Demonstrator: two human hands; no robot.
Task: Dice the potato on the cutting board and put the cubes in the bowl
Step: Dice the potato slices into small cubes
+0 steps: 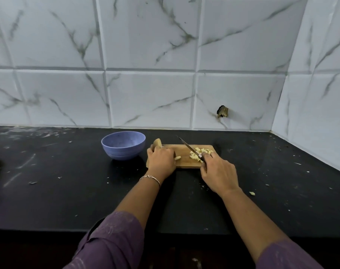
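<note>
Black speckled counter (pixel 68 191); wooden board (pixel 186 162), pale cubes (pixel 201 151), knife (pixel 188 147).

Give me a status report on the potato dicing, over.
Left hand holds potato at cutting board's left end. Right hand grips knife, blade over cubes. Bowl shows no cubes. Nothing blocking.

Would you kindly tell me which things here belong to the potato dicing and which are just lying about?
In the job: left hand holding the potato; right hand gripping the knife; cutting board; cubes; bowl.

Lying about: stray scrap on the counter; hole in the wall tile.
</note>
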